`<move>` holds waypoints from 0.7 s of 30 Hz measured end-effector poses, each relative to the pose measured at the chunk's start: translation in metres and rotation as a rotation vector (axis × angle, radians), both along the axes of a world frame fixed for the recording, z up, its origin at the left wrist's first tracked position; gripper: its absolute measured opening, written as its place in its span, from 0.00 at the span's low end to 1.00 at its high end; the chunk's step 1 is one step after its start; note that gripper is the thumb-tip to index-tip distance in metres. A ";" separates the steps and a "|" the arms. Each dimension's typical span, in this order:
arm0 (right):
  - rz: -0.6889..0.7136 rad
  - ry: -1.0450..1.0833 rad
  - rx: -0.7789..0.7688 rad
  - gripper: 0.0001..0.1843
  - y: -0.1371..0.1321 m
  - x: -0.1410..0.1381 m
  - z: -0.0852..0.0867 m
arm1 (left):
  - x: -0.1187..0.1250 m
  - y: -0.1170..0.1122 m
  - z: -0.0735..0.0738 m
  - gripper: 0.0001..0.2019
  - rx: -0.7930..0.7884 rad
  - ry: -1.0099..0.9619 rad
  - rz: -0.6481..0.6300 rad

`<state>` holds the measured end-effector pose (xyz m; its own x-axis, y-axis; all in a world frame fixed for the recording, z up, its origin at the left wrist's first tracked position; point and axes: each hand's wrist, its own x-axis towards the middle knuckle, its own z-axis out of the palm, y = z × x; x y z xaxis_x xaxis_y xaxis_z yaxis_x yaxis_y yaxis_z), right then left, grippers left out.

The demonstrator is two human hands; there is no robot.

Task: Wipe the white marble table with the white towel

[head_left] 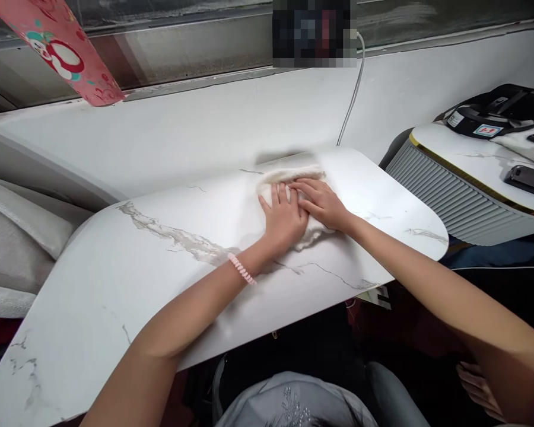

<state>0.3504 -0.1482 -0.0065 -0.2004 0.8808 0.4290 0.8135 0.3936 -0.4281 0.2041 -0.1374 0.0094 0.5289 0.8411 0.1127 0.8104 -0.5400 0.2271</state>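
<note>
A white, fluffy cloth [312,233] lies bunched on the white marble-patterned table [169,213], near its back edge. My left hand [285,220] rests flat on the cloth with its fingers spread and pointing away from me. From the right, my right hand [323,203] lies across the cloth, its fingers stretched out and their tips by the left hand's fingers. Both palms face down, so the undersides of the hands are hidden. A pink coiled band [241,268] circles my left wrist.
A white wall [196,136] runs behind the table, with a grey cable [352,98] hanging down it. At the upper left is a pink printed roll [78,56]. On the right, a ribbed side table [467,190] bears a black headset [498,112] and a phone [529,179].
</note>
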 end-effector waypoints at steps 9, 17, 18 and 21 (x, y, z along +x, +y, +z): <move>-0.022 -0.067 0.000 0.25 -0.121 0.020 0.006 | 0.012 -0.085 -0.003 0.31 -0.020 0.015 -0.295; -0.119 -0.087 -0.056 0.24 -0.125 0.056 0.006 | 0.048 -0.080 -0.001 0.28 -0.011 -0.008 -0.373; -0.125 -0.085 -0.056 0.24 -0.117 0.060 0.006 | 0.052 -0.074 -0.001 0.28 -0.010 -0.012 -0.368; -0.127 -0.066 -0.038 0.23 -0.086 0.068 0.005 | 0.061 -0.049 -0.001 0.29 -0.017 -0.023 -0.325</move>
